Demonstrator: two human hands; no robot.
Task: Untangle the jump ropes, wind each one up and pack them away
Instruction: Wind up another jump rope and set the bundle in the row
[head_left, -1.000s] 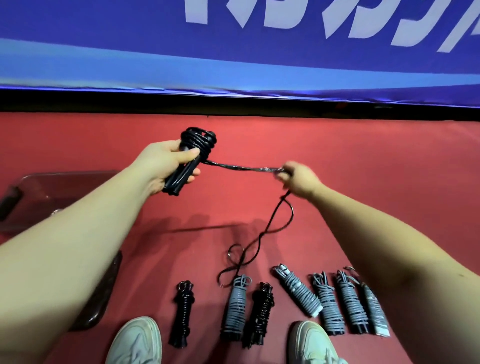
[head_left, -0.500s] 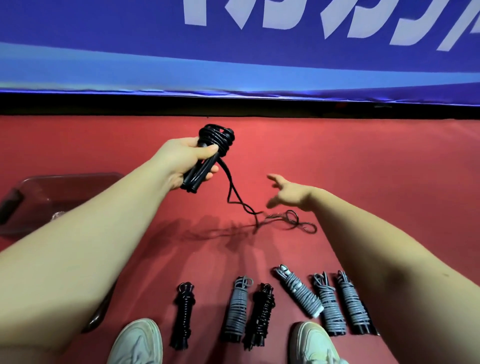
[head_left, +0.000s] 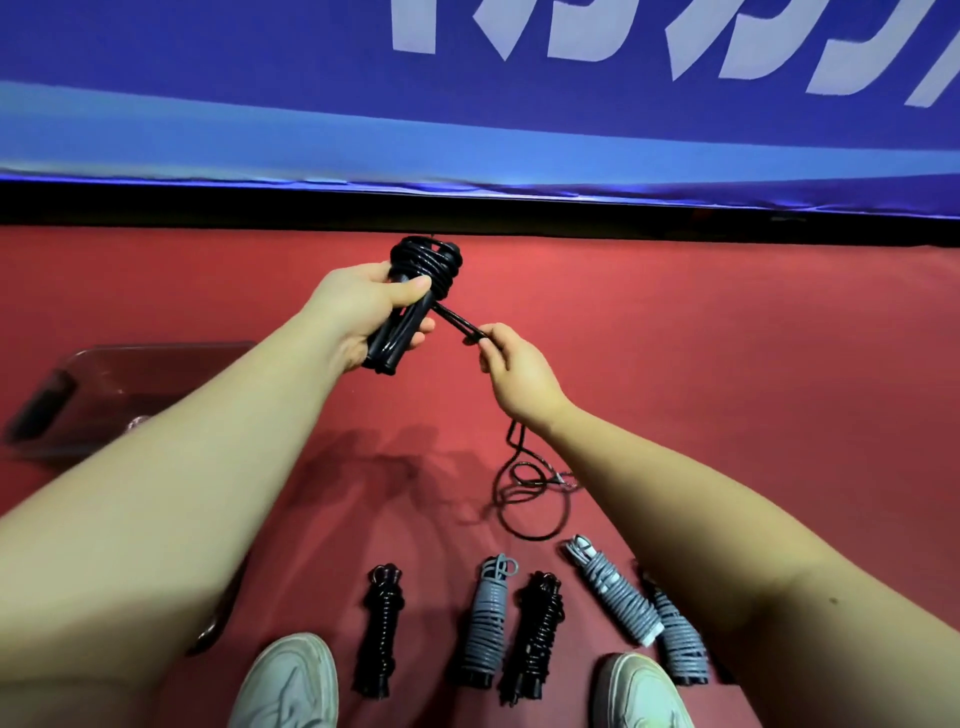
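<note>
My left hand (head_left: 363, 306) grips the paired handles of a black jump rope (head_left: 423, 265), with several turns of cord wound round their upper end. My right hand (head_left: 511, 366) pinches the cord a short way from the handles, close to my left hand. The loose tail of the black cord (head_left: 524, 493) drops under my right wrist and lies in loops on the red floor. Wound ropes lie in a row near my feet: a black bundle (head_left: 382, 631), a grey bundle (head_left: 488, 621), another black bundle (head_left: 535, 636), and two grey bundles (head_left: 615, 592) (head_left: 678, 636) at the right.
A clear plastic bin (head_left: 130, 379) stands at the left, partly behind my left arm. My two white shoes (head_left: 288, 683) (head_left: 641, 693) are at the bottom edge. A blue banner (head_left: 467, 104) runs along the far side of the red floor.
My right hand, open and reaching half a second ago, now pinches the cord close to the handles. My left hand has risen slightly with the handles. The loose tail has slid toward my feet.
</note>
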